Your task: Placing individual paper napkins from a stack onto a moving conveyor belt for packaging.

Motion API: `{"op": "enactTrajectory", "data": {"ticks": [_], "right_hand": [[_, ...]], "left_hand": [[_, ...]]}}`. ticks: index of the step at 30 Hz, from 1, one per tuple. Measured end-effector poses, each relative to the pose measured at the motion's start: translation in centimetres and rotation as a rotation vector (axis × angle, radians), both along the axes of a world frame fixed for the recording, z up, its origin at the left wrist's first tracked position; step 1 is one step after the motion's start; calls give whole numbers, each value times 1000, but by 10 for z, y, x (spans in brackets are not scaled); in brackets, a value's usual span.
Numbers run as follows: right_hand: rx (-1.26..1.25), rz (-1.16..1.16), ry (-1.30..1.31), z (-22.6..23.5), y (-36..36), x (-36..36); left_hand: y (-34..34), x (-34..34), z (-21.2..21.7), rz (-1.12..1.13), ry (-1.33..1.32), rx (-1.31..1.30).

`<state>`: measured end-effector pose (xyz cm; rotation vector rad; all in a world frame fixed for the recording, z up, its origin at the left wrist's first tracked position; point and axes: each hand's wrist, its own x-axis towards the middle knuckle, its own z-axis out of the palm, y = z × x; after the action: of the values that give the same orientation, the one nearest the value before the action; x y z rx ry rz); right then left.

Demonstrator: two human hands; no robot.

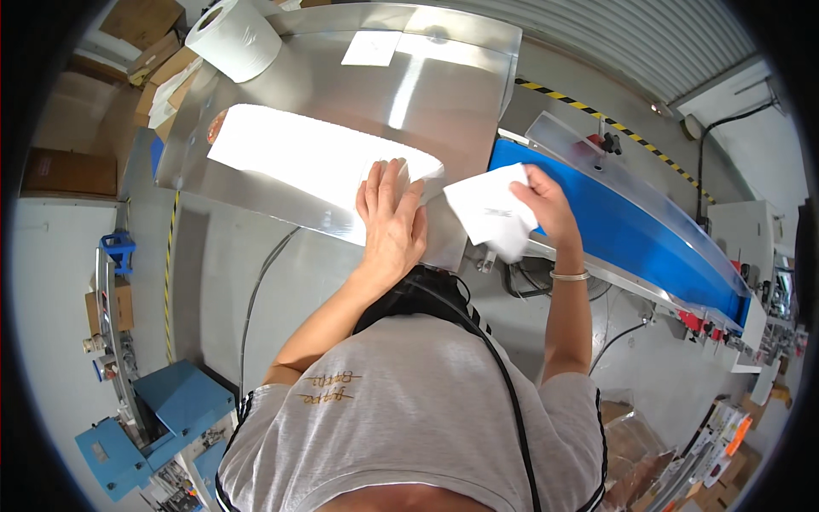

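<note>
A long white row, looking like many thin white packets or sheets lined up, lies on the metal table (333,60); its white surface (290,149) is too bright to make out single pieces. My left hand (394,213) rests on the right end of this row, fingers stretched and slightly apart. Held up in my right hand (546,200) is a flat white paper packet (482,200), pinched at its upper right corner between thumb and fingers. Dark print marks its face, and its lower edge is blurred. The packet hangs between the table and a blue conveyor belt (614,222).
A large white roll (235,38) stands at the table's far left corner. A square white sheet (371,49) lies toward the back. Along the belt runs a clear guard (648,183) with red-and-black clamps. A black cable (256,299) trails across the floor at left.
</note>
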<state>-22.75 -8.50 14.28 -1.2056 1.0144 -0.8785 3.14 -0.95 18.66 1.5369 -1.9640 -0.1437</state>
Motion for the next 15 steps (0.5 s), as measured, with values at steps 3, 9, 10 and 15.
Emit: {"op": "enactTrajectory", "data": {"ticks": [3,9,10,15], "right_hand": [[-51,-317,105,1,-1,-11],[-161,-687,939,-47,4,-73],[-223,-766,1187,-49,7,-75],[-770,-786,1323,-13,12,-48]], "left_hand": [[0,-2,1,67,-81,-17],[0,3,-5,35,33,-18],[1,4,-5,27,38,-23],[1,3,-7,0,35,-43]]}}
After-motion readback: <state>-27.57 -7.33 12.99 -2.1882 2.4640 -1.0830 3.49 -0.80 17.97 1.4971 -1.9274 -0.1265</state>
